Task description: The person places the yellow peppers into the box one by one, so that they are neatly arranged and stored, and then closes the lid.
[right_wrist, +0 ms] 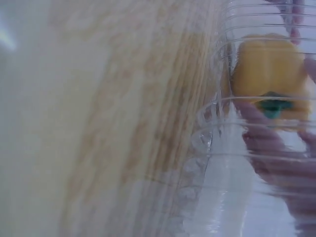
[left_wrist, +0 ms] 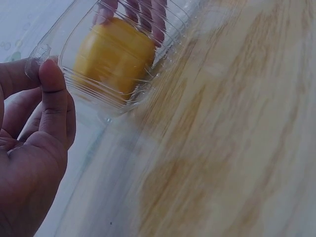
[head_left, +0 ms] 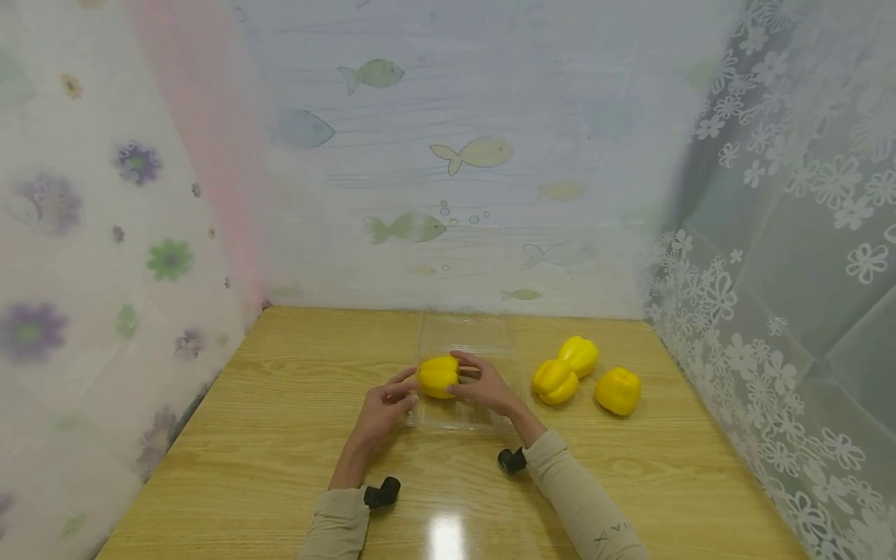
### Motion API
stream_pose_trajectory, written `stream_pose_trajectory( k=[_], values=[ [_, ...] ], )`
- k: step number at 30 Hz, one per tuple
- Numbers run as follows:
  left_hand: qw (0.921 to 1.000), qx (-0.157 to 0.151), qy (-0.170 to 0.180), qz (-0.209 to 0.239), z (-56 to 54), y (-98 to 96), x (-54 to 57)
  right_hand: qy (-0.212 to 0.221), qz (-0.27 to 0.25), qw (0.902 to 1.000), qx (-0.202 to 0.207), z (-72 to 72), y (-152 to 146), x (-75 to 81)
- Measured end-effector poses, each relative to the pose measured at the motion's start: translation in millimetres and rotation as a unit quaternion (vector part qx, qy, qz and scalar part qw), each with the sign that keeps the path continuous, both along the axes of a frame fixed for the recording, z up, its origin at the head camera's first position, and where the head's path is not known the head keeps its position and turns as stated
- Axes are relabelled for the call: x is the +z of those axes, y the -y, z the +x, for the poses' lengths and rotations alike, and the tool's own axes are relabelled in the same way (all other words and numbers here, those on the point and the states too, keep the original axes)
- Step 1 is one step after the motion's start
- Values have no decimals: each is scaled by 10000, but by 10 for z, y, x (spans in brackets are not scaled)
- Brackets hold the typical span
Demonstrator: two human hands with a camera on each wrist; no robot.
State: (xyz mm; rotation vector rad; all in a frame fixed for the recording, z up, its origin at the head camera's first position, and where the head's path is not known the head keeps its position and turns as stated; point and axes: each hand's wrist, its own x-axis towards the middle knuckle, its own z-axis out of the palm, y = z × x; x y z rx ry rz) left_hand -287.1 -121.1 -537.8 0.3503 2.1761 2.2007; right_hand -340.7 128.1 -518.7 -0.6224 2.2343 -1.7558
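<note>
A clear plastic clamshell box [head_left: 465, 424] lies on the table with its lid [head_left: 465, 330] folded open toward the back. A yellow bell pepper [head_left: 439, 377] is at the left part of the box; its green stem [right_wrist: 274, 104] shows through the ridged wall in the right wrist view. My right hand [head_left: 486, 385] reaches over the box and grips the pepper between thumb and fingers at its stem end. With thumb and index finger my left hand [left_wrist: 42, 113] pinches the rim of the box [left_wrist: 37, 61] at its left side.
To the right of the box, two yellow bell peppers [head_left: 556, 381] [head_left: 579, 356] touch each other, and another yellow pepper [head_left: 618, 390] stands apart. The wooden table [head_left: 280, 435] is bounded by a fish-print curtain [head_left: 462, 233] behind and flowered sheets [head_left: 168, 257] at both sides.
</note>
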Motion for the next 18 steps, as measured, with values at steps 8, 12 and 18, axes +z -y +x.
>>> stream_pose_trajectory(
  k=[8, 12, 18],
  values=[
    [10000, -39, -23, 20, -4, 7, 5, 65, 7, 10000, 43, -10, -24, 22],
    [9999, -104, -21, 106, 6, 8, 9, 58, 106, 9999, 61, 1, -53, 45],
    [9999, -106, 6, 106, 0, 11, -6, 43, 241, 9996, 140, 22, -128, 95]
  ],
)
